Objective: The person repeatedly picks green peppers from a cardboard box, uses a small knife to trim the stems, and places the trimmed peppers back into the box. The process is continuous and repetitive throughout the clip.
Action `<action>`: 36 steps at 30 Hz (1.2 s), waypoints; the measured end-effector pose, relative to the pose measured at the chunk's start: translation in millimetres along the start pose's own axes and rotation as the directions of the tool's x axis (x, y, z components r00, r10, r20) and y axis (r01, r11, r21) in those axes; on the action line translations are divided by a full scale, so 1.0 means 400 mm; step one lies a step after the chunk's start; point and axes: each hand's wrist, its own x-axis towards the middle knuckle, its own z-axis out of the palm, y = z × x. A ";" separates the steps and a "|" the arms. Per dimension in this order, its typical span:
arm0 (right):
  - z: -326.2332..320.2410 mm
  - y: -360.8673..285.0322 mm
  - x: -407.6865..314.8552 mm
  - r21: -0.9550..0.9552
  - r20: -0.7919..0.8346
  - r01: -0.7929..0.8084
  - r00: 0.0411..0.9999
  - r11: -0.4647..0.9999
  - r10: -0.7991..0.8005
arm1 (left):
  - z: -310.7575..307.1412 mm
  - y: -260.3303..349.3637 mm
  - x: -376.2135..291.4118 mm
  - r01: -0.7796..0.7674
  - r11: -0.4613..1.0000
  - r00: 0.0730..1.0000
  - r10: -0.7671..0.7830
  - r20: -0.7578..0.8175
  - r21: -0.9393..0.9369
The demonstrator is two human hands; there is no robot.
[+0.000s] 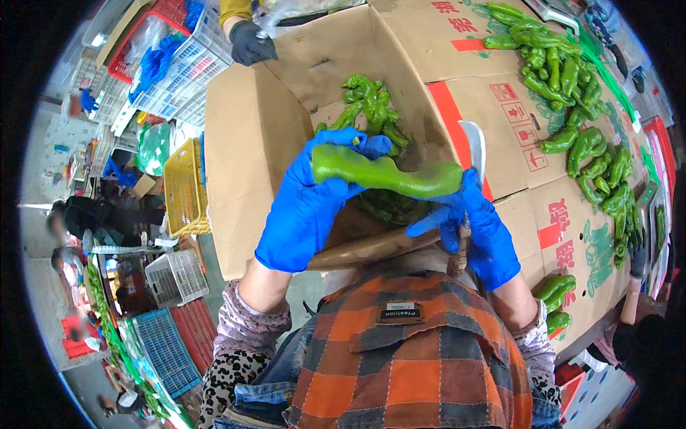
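Note:
A long green pepper (386, 174) lies crosswise above an open cardboard box (233, 171). My left hand (303, 212), in a blue glove, grips its left end. In the same kind of glove, my right hand (482, 230) holds a knife with a curved blade (475, 146), its tip pointing away from me. The knife's brownish handle shows partly below the fingers. The right fingers are by the pepper's right end; whether they press on it I cannot tell. Inside the box lie several green peppers (372, 107), and more sit in shadow under my hands.
Flattened printed cardboard (482, 102) covers the table on the right, bearing a long pile of green peppers (571, 80) and a few nearer peppers (557, 292). Another person's black-gloved hand (252, 44) is at the box's far left corner. A yellow crate (185, 187) stands left.

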 end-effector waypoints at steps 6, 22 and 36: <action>-0.082 0.046 -0.003 0.028 -0.048 0.175 0.984 0.984 -0.174 | 0.026 -0.030 0.004 0.019 0.999 0.997 -0.023 0.074 0.046; -0.035 0.008 -0.047 -0.251 0.018 0.304 0.951 0.919 -0.310 | 0.010 -0.040 -0.012 0.130 0.895 0.991 -0.101 -0.090 0.427; -0.053 0.018 -0.046 -0.053 -0.051 0.189 0.980 0.980 -0.192 | 0.047 -0.064 -0.008 0.066 0.920 0.995 -0.031 -0.096 0.386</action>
